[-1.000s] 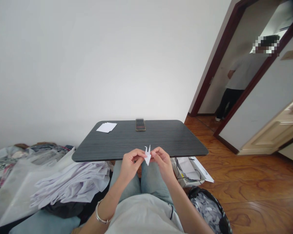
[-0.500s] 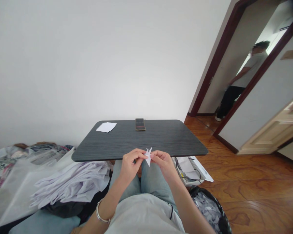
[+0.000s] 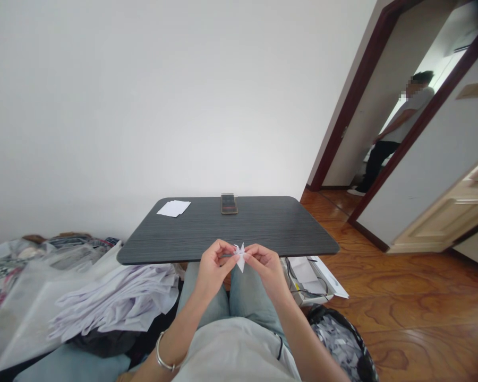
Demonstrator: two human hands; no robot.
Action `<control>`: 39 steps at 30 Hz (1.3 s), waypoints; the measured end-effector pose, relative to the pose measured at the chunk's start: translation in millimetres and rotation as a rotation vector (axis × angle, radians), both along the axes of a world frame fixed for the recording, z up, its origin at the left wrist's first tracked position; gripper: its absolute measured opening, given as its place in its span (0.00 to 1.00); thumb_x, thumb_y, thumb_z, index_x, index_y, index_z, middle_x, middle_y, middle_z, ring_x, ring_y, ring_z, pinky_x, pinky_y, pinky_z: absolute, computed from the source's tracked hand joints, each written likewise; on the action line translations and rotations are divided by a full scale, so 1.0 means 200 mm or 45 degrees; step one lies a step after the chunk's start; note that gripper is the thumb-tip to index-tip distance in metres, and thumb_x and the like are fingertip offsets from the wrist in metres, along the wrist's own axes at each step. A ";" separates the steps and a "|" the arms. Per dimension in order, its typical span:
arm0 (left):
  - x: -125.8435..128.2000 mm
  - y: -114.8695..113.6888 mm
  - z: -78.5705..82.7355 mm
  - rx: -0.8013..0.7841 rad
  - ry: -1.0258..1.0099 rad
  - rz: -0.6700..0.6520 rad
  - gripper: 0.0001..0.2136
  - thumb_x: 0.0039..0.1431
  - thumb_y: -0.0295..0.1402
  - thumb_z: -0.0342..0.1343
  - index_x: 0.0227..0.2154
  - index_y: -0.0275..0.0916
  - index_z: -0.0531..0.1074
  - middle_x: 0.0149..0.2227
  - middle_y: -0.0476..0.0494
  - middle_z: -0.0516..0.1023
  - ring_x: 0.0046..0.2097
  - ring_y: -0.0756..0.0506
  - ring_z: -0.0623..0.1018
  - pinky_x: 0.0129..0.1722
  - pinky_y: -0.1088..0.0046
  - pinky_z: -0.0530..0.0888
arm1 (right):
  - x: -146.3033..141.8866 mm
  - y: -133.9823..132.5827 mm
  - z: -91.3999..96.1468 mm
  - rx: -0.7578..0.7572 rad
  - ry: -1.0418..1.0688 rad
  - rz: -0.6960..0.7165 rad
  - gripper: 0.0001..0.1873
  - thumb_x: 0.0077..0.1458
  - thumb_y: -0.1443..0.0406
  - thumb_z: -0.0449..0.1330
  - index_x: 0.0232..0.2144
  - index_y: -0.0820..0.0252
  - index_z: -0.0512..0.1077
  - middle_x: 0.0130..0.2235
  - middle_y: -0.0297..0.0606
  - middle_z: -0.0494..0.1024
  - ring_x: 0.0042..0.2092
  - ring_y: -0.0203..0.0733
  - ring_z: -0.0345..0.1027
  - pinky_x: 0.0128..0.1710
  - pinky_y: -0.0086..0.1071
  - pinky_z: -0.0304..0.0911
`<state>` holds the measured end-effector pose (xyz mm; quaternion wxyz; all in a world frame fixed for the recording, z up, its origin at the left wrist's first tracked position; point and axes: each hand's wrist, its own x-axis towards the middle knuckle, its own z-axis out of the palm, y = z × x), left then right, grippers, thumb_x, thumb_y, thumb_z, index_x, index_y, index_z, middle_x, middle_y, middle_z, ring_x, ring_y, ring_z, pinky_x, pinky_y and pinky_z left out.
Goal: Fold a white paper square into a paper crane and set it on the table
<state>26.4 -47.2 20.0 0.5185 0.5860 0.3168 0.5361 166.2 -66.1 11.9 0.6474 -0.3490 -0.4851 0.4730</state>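
A small folded white paper figure [image 3: 239, 255] is held in the air between both hands, just over the near edge of the dark table [image 3: 263, 225]. My left hand [image 3: 212, 269] pinches its left side with fingers curled. My right hand [image 3: 266, 266] pinches its right side the same way. A silver bracelet [image 3: 161, 356] circles my left wrist. My knees in blue jeans show under the hands.
On the table's far side lie white paper sheets [image 3: 174, 207] and a phone [image 3: 228, 203]. A heap of white bags and cloth [image 3: 103, 300] lies on the left, a box of papers [image 3: 310, 276] and a dark bin [image 3: 340, 342] on the right. A person [image 3: 394, 135] stands in the doorway.
The paper figure's upright points have come down and closer together between my fingers. The person in the doorway has turned and shifted position.
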 end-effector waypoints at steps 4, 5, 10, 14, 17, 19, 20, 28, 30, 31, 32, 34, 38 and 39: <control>0.00 0.00 0.01 -0.053 0.018 -0.003 0.09 0.46 0.30 0.62 0.27 0.36 0.66 0.30 0.47 0.74 0.34 0.50 0.73 0.33 0.76 0.71 | 0.00 0.00 -0.01 0.016 -0.010 0.012 0.06 0.44 0.64 0.64 0.20 0.60 0.72 0.28 0.34 0.72 0.31 0.37 0.63 0.33 0.29 0.58; 0.00 0.00 0.02 -0.061 0.020 -0.003 0.09 0.45 0.30 0.62 0.26 0.36 0.66 0.29 0.47 0.74 0.33 0.50 0.73 0.33 0.77 0.71 | 0.00 0.00 -0.01 0.013 -0.006 0.023 0.06 0.44 0.64 0.64 0.20 0.60 0.72 0.28 0.34 0.71 0.30 0.36 0.63 0.33 0.29 0.57; 0.01 0.01 0.03 -0.108 0.012 0.004 0.10 0.42 0.29 0.63 0.25 0.36 0.66 0.27 0.50 0.72 0.30 0.52 0.73 0.31 0.79 0.71 | 0.00 0.00 -0.01 -0.007 0.015 0.044 0.08 0.43 0.65 0.64 0.17 0.60 0.71 0.27 0.33 0.70 0.30 0.36 0.62 0.32 0.29 0.56; 0.00 0.01 0.04 -0.139 0.018 -0.003 0.11 0.42 0.29 0.64 0.27 0.36 0.67 0.25 0.51 0.72 0.28 0.53 0.73 0.29 0.80 0.70 | 0.00 0.00 -0.01 -0.006 0.005 0.037 0.08 0.43 0.66 0.64 0.17 0.60 0.71 0.27 0.33 0.70 0.30 0.36 0.61 0.32 0.29 0.55; 0.00 0.01 0.04 -0.137 0.037 -0.003 0.11 0.42 0.29 0.63 0.28 0.36 0.67 0.24 0.51 0.73 0.28 0.53 0.73 0.29 0.80 0.69 | 0.00 0.00 -0.01 -0.002 -0.012 0.035 0.07 0.43 0.67 0.63 0.17 0.60 0.71 0.27 0.33 0.70 0.29 0.36 0.61 0.32 0.29 0.56; 0.00 0.01 0.04 -0.122 0.043 0.000 0.11 0.43 0.29 0.63 0.28 0.36 0.67 0.24 0.51 0.73 0.28 0.53 0.73 0.28 0.80 0.69 | 0.00 0.01 -0.02 0.001 -0.021 0.027 0.08 0.43 0.67 0.63 0.17 0.60 0.71 0.26 0.33 0.71 0.29 0.36 0.62 0.32 0.29 0.56; 0.00 0.01 0.04 -0.114 0.046 0.002 0.11 0.43 0.29 0.63 0.28 0.36 0.67 0.24 0.51 0.73 0.27 0.53 0.73 0.28 0.80 0.69 | 0.00 0.01 -0.02 0.000 -0.021 0.022 0.08 0.43 0.67 0.63 0.16 0.60 0.71 0.26 0.33 0.71 0.29 0.36 0.62 0.32 0.29 0.56; 0.01 0.02 0.02 -0.028 0.090 0.088 0.09 0.44 0.30 0.62 0.28 0.37 0.68 0.25 0.50 0.74 0.29 0.51 0.74 0.28 0.79 0.70 | -0.01 0.03 -0.04 -0.006 -0.073 -0.018 0.08 0.45 0.63 0.63 0.19 0.60 0.72 0.26 0.35 0.71 0.30 0.38 0.63 0.32 0.30 0.58; 0.01 0.03 0.01 0.017 0.100 0.171 0.09 0.44 0.30 0.62 0.27 0.37 0.68 0.27 0.49 0.74 0.31 0.50 0.75 0.30 0.78 0.71 | -0.01 0.03 -0.04 0.030 -0.133 -0.051 0.07 0.46 0.63 0.62 0.20 0.59 0.72 0.27 0.35 0.71 0.31 0.38 0.62 0.32 0.30 0.58; 0.01 0.03 0.01 0.036 0.110 0.207 0.08 0.44 0.31 0.62 0.27 0.37 0.69 0.28 0.48 0.74 0.32 0.50 0.75 0.30 0.78 0.71 | -0.01 0.04 -0.05 0.047 -0.167 -0.061 0.07 0.46 0.62 0.62 0.21 0.59 0.72 0.27 0.35 0.70 0.31 0.38 0.62 0.31 0.29 0.57; 0.01 0.03 0.01 0.052 0.122 0.233 0.08 0.44 0.31 0.62 0.27 0.37 0.69 0.29 0.48 0.75 0.32 0.49 0.75 0.30 0.77 0.71 | -0.01 0.04 -0.05 0.057 -0.200 -0.065 0.08 0.47 0.62 0.62 0.21 0.59 0.72 0.27 0.34 0.69 0.30 0.38 0.61 0.30 0.29 0.57; 0.01 0.02 0.01 0.071 0.146 0.250 0.08 0.45 0.32 0.62 0.27 0.37 0.70 0.29 0.47 0.75 0.33 0.48 0.75 0.31 0.76 0.72 | -0.01 0.04 -0.05 0.053 -0.249 -0.057 0.09 0.47 0.61 0.62 0.22 0.59 0.72 0.26 0.34 0.68 0.29 0.37 0.60 0.29 0.29 0.56; 0.01 0.01 0.01 0.093 0.132 0.201 0.08 0.48 0.35 0.60 0.29 0.37 0.71 0.31 0.46 0.75 0.36 0.47 0.75 0.33 0.75 0.72 | -0.01 0.05 -0.06 0.021 -0.227 -0.060 0.11 0.49 0.60 0.60 0.21 0.60 0.70 0.22 0.30 0.65 0.26 0.34 0.55 0.26 0.28 0.52; 0.01 0.00 0.01 0.091 0.110 0.180 0.08 0.51 0.37 0.58 0.29 0.37 0.72 0.32 0.45 0.75 0.37 0.47 0.75 0.35 0.74 0.72 | -0.01 0.04 -0.06 0.019 -0.197 -0.053 0.11 0.49 0.60 0.60 0.20 0.60 0.69 0.21 0.29 0.64 0.25 0.34 0.54 0.26 0.28 0.51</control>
